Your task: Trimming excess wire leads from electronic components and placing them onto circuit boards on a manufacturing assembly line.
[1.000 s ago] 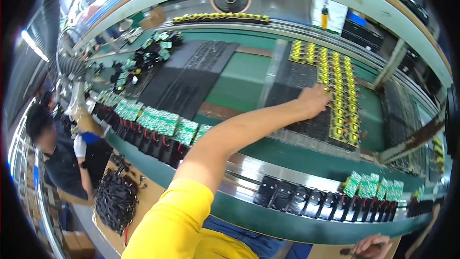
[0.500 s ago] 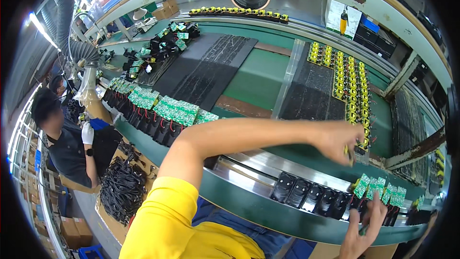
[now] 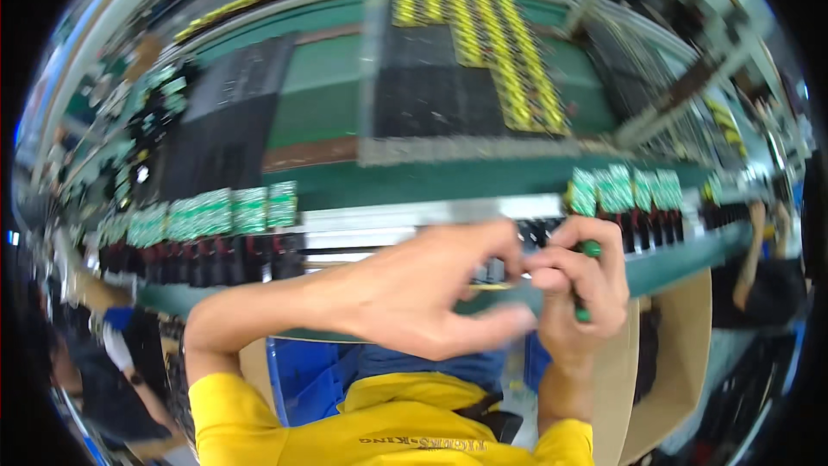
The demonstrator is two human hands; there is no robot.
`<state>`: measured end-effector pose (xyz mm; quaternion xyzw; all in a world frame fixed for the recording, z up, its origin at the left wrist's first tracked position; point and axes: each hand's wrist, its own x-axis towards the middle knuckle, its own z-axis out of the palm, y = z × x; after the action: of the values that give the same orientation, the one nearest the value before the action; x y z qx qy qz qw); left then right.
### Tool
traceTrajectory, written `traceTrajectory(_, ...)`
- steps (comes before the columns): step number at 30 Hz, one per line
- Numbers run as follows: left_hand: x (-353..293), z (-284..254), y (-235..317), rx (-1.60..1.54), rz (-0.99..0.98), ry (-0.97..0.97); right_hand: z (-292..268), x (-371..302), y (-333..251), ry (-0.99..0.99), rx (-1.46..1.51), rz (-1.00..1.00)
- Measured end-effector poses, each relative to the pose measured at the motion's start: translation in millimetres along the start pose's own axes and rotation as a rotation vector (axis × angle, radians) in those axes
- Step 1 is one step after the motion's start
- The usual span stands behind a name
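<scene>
My left hand (image 3: 405, 293) reaches across the front of the bench, with a small yellow-edged part (image 3: 490, 274) between its thumb and fingers; motion blurs its details. Close against it, my right hand (image 3: 585, 285) is closed round a green-handled tool (image 3: 591, 248), whose tip I cannot make out. The fingertips of both hands nearly meet at the part. Behind them, black plastic housings (image 3: 536, 229) are partly covered by my hands. To their right, green circuit boards (image 3: 615, 190) stand over more black housings.
At left, a row of green boards (image 3: 207, 214) tops black housings with red wires. Yellow components (image 3: 509, 60) stand in rows on a dark mat (image 3: 423, 86) beyond. A metal post (image 3: 681, 95) rises at right. Other people work at both sides. A blue bin (image 3: 297, 380) sits below the bench.
My left hand has come back from the yellow components to meet my right hand. The view has swung to the right. My right hand has left the green boards.
</scene>
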<state>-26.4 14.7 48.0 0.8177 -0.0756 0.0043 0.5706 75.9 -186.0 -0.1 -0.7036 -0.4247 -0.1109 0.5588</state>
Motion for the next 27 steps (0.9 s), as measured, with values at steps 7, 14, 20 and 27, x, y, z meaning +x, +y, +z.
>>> traceTrajectory(7, 11.4, 12.6, -21.3, 0.347, 0.573, 0.444, 25.6, 1.5, 5.2, 0.074, 0.751, 0.283)
traceTrajectory(14, 1.7, 17.7, -46.8, 0.67, 0.787, 0.691, 35.3, -0.8, -11.1, -0.018, 1.259, 0.624)
traceTrajectory(20, -15.2, 7.5, -32.8, -0.203, 0.137, 0.402, 23.2, -2.0, -0.3, -0.113, 0.558, 0.26)
traceTrajectory(27, -16.5, -32.2, -47.0, 0.16, -0.274, 0.174, 30.3, -40.8, 13.6, -0.286, -0.281, 0.08)
